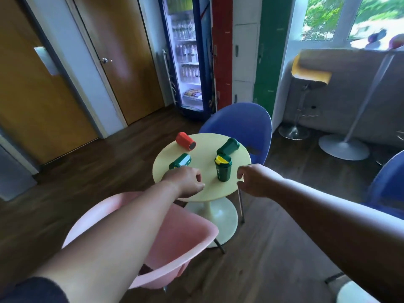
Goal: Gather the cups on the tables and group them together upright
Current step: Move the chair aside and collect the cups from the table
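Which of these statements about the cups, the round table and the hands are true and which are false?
1. Four cups are on the round table. True.
2. The red cup stands upright. False: it lies on its side.
3. The green cup with the yellow lid stands upright. True.
4. The right hand grips the upright cup. False: it is beside that cup, fingers curled, holding nothing.
5. Both other green cups lie on their sides. True: the near-left one by the left hand and the far one.
6. The chair nearest the camera is blue. False: the nearest is the pink chair; the blue chair is behind the table.
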Motion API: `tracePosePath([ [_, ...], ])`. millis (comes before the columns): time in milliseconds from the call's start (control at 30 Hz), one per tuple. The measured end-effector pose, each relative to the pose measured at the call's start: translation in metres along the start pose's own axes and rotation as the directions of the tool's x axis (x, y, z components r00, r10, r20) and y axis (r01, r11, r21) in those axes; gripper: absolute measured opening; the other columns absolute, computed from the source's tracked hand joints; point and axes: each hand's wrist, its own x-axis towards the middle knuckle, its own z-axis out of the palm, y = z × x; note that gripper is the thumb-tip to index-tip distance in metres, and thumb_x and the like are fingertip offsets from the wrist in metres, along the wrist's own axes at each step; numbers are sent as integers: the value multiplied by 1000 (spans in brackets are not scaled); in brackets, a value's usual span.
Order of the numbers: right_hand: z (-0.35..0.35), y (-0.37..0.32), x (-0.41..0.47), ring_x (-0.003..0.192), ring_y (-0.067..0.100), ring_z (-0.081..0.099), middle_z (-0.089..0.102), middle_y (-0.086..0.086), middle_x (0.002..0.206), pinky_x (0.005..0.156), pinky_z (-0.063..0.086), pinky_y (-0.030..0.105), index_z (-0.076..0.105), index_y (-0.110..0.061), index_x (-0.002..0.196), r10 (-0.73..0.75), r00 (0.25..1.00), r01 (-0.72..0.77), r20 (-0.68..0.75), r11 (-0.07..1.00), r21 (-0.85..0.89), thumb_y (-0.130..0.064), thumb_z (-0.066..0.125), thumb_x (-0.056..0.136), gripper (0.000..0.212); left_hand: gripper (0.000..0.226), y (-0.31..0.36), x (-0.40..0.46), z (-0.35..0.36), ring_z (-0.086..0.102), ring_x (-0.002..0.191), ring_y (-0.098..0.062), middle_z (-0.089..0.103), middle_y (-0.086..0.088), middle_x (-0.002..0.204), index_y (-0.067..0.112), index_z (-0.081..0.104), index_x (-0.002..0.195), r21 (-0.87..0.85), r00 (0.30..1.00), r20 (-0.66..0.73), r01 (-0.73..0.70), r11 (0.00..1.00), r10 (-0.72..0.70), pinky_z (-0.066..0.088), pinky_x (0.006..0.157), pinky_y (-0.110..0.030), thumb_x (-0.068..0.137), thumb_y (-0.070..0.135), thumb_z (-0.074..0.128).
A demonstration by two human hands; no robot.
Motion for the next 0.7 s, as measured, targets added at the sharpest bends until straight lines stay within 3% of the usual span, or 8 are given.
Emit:
tracePosePath([
  [233,-2,26,50,80,21,58,63,-6,93,63,40,26,59,-29,103,30,1000,-30,4,1000,0,-42,58,82,25,28,1,70,-6,63,93,-17,68,9,100,34,62,99,2,998,45,-50,999,50,53,79,-31,83,54,54],
  [400,-5,65,105,79,22,60,64,-6,89,63,45,27,58,-30,101,12,999,-12,47,1000,10,-44,57,81,25,25,20,126,-6,63,95,-19,69,8,102,34,62,100,-6,998,41,-57,998,58,54,82,-33,85,52,54],
  [533,-7,92,163,81,22,61,63,-7,87,71,55,34,57,-33,98,-48,994,46,103,999,17,-46,54,77,25,26,31,171,-5,63,97,-21,68,7,105,33,63,104,-5,999,35,10,1000,-10,51,79,-31,89,53,56],
  [700,-8,116,228,82,20,56,55,-10,87,75,54,36,59,-32,106,-156,971,161,179,987,-15,-42,56,83,25,28,38,219,2,62,101,-22,68,5,109,32,64,108,-45,988,56,144,989,-141,50,78,-31,89,51,56],
])
